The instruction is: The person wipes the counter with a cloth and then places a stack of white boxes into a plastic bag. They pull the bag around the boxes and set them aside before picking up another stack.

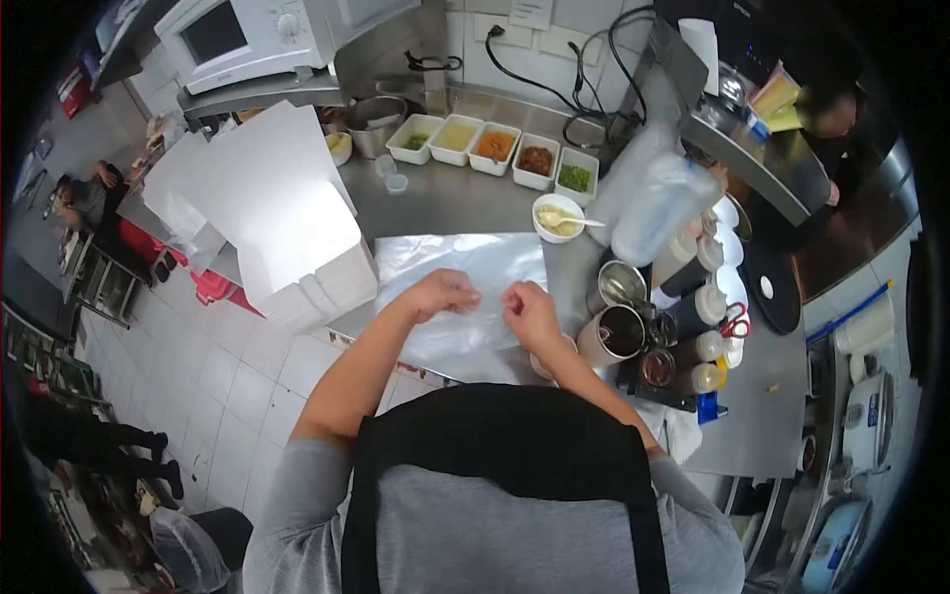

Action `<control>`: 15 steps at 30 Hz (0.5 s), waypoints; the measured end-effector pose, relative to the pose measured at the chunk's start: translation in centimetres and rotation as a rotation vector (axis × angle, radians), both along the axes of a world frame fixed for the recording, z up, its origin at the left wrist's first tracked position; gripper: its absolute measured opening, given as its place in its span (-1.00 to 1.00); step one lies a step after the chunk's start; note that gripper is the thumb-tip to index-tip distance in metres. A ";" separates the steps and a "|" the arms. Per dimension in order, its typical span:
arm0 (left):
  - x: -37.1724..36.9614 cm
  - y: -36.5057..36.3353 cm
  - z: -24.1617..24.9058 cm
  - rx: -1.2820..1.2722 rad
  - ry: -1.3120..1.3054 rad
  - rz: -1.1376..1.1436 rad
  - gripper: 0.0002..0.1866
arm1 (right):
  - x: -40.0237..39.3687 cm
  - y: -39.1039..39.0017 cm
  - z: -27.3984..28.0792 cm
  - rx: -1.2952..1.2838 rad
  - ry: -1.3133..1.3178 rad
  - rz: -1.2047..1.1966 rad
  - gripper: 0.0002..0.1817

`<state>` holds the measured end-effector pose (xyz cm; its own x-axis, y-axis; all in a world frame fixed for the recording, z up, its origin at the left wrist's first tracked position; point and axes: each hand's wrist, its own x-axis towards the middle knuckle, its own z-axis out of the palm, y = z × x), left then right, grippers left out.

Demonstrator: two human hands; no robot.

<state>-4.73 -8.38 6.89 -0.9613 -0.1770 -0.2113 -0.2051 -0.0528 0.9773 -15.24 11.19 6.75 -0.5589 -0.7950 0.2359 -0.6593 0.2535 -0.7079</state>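
A sheet of shiny clear plastic or foil (460,259) lies flat on the steel counter in front of me. My left hand (442,295) is over its middle, fingers curled together; anything between them is too small to make out. Close to its right, my right hand (529,315) is also closed above the sheet's right part, fingertips pinched, their content hidden. The two hands are apart. Just beyond the sheet's upper right corner stands a white bowl (556,219) of pale food with a spoon in it.
White boxes (317,282) are stacked at left. Behind are white tubs (496,148) of toppings and a metal pot (377,124). Sauce bottles (699,307), a dark-filled container (621,331) and a plastic bag (658,203) stand at right. Other people are at far left and upper right.
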 end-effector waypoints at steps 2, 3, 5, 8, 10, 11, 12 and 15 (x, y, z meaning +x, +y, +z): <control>0.0 -2.2 0.1 -0.200 -0.011 0.146 -0.83 | -1.1 1.4 -2.0 0.337 0.252 0.049 -0.83; -0.7 -2.8 1.6 -0.362 0.080 0.285 -0.87 | -0.8 1.5 -1.4 0.318 0.279 0.005 -0.82; -2.2 -4.2 5.7 -0.794 0.234 0.494 -0.91 | 0.1 1.5 1.7 0.272 0.338 -0.073 -0.81; -3.9 -3.6 10.4 -1.275 0.387 0.483 -0.85 | 1.9 -2.9 5.9 -0.388 0.337 0.077 -0.76; -4.7 -2.7 12.9 -1.458 0.408 0.374 -0.82 | 0.6 -7.2 4.1 -0.282 0.194 0.293 -0.65; -4.9 -2.3 13.7 -1.527 0.368 0.303 -0.81 | -0.3 -9.2 3.0 -0.160 0.306 0.261 -0.61; -4.9 -2.0 14.6 -1.593 0.325 0.230 -0.81 | -1.2 -11.0 1.9 -0.038 0.417 0.227 -0.57; -4.2 -1.0 18.1 -1.715 0.209 0.077 -0.72 | -1.2 -12.0 1.3 0.267 0.636 0.236 -0.45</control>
<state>-8.92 -9.41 24.99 -0.9249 -0.0918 0.3691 -0.1244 0.9901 -0.0656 -16.48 -0.77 8.08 -0.1845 -0.9533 0.2390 -0.9810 0.1640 -0.1034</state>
